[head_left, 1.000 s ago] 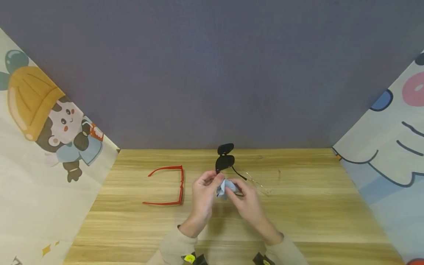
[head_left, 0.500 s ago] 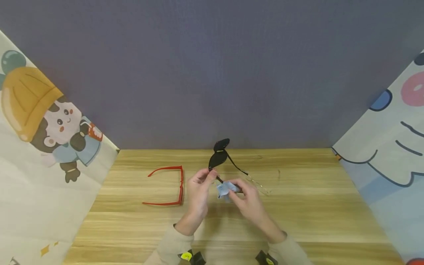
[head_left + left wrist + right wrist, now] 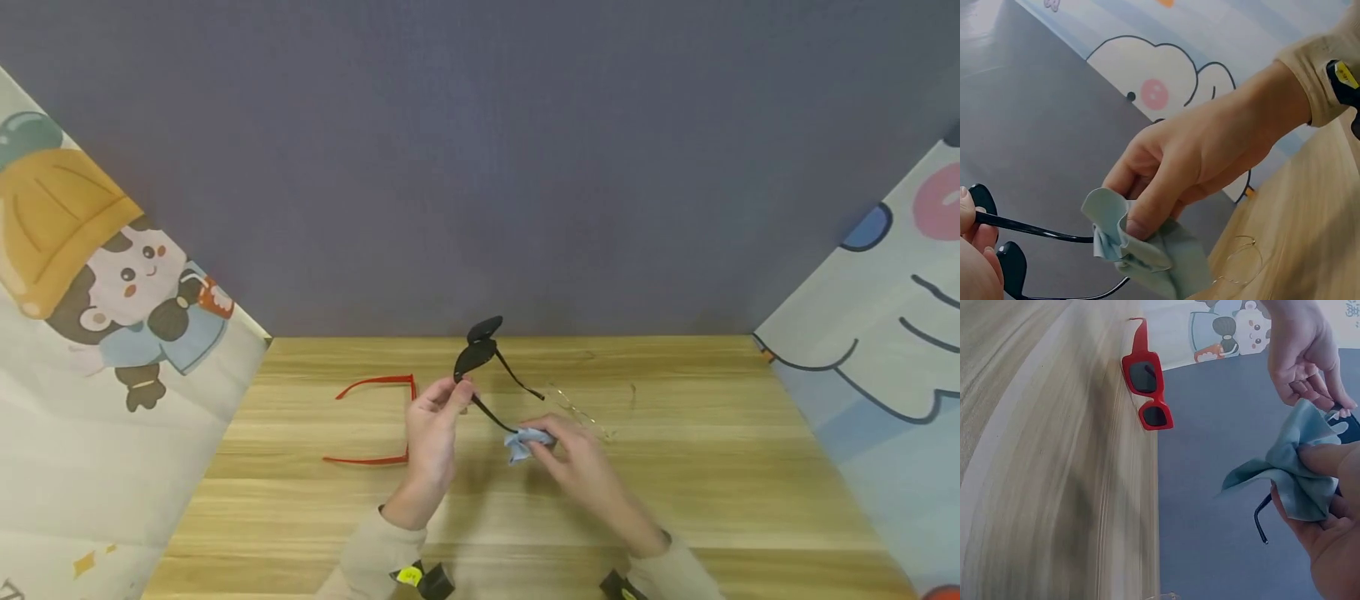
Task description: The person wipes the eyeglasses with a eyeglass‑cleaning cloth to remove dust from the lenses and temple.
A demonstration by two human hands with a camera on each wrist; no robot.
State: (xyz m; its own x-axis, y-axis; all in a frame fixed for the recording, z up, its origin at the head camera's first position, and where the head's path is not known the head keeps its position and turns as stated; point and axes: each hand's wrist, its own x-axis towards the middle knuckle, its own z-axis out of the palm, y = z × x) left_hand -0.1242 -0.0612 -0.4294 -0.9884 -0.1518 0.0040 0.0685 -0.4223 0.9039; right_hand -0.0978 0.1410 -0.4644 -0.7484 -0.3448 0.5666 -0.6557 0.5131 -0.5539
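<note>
My left hand (image 3: 432,433) pinches a pair of black sunglasses (image 3: 476,358) near a hinge, fingertips beside the lens, holding them raised over the table with the temples spread. A light blue cloth (image 3: 522,445) is pinched in my right hand (image 3: 583,465), folded about the end of the nearer temple. In the left wrist view, that temple (image 3: 1041,232) runs into the folds of the cloth, which hide its tip. The other temple passes free behind it. Red-framed sunglasses (image 3: 1155,394) stand on the table to the left, partly behind my left hand in the head view.
Thin gold wire-framed glasses (image 3: 581,411) lie on the wooden table (image 3: 712,467), just beyond my right hand. A grey panel (image 3: 480,167) rises along the table's back edge. Printed cartoon panels stand at the left and right sides.
My left hand has moved left with the black sunglasses, away from the right hand. The cloth has slid from near the hinge along the temple to its end.
</note>
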